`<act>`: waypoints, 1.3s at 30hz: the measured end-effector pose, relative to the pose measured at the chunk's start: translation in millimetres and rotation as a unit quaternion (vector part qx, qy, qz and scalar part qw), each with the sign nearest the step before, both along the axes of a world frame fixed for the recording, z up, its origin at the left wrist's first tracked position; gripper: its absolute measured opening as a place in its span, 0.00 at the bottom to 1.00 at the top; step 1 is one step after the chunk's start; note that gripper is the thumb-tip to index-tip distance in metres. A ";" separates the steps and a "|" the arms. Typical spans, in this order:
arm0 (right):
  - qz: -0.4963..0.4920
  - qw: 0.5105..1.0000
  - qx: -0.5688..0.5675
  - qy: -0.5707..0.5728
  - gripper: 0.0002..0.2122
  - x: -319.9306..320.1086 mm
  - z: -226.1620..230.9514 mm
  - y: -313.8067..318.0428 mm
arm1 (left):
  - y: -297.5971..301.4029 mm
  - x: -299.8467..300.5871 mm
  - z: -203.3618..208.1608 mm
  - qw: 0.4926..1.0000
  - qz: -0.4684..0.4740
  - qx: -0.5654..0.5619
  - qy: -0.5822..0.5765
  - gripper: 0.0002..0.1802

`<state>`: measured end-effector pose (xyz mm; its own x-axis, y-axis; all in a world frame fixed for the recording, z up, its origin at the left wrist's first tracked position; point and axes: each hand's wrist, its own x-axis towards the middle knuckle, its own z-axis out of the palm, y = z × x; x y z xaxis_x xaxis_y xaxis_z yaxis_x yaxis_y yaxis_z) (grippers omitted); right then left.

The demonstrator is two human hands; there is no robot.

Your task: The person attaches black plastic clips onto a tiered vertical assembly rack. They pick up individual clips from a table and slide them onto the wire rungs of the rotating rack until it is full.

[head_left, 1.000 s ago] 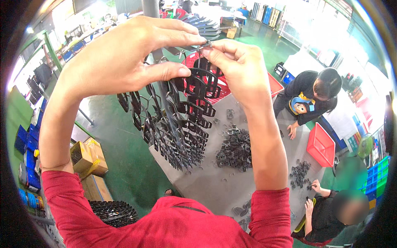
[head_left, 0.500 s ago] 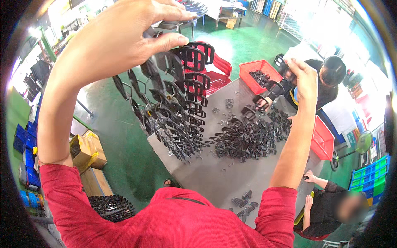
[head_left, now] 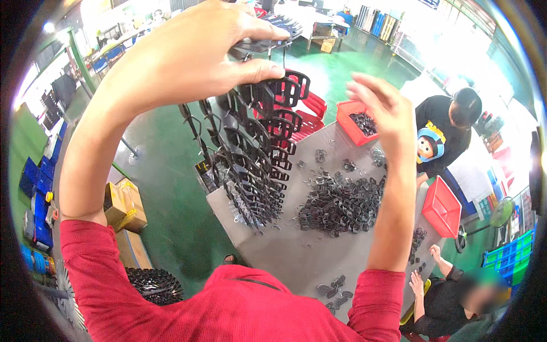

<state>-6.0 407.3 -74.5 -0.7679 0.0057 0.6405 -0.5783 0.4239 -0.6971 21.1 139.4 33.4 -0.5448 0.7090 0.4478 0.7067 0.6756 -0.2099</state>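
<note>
Tall strands of black plastic buckles (head_left: pixel 273 148) hang on a rack in front of me, standing at the table's far left. Beside their top is my left hand (head_left: pixel 228 51), its thumb and fingers apart and the thumb overlapping the uppermost buckles. I see nothing gripped in it. My right hand (head_left: pixel 383 108) is raised over the table's right side, fingers stretched out and somewhat blurred, with nothing visible in them. Below and left of that hand, a heap of loose black buckles (head_left: pixel 336 205) lies on the grey table (head_left: pixel 273 251).
Red trays (head_left: pixel 441 205) sit at the table's right edge and far end (head_left: pixel 356 137). Two co-workers are along the right side. A red plastic chair (head_left: pixel 310 114) stands behind the rack. Cardboard boxes (head_left: pixel 128 205) and blue bins (head_left: pixel 40 194) are left. More buckles (head_left: pixel 336 290) lie nearer me.
My right hand has moved left, and my left hand has shifted right. The far co-worker's hand, with a black buckle by it, has left the heap. The whole view has shifted slightly.
</note>
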 end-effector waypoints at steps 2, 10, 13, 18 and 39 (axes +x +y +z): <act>0.084 0.996 -0.009 0.022 0.12 20.8 28.1 -53.8 | -12.6 2.7 4.5 1.000 0.004 -0.017 0.015 0.27; 0.102 0.987 -0.118 0.035 0.09 22.4 27.1 -85.4 | -16.0 -1.2 11.0 0.989 -0.120 -0.021 -0.089 0.35; 0.128 0.983 -0.125 0.031 0.07 23.0 26.6 -88.6 | -19.3 -0.9 5.7 0.991 -0.125 -0.041 -0.015 0.32; 0.062 0.990 -0.108 0.066 0.06 24.5 23.8 -92.5 | -17.5 1.1 2.2 0.989 -0.141 -0.010 -0.033 0.25; -0.333 0.942 0.025 -0.031 0.10 -20.4 -69.7 158.6 | 0.4 3.9 -3.3 1.000 -0.005 0.013 0.019 0.20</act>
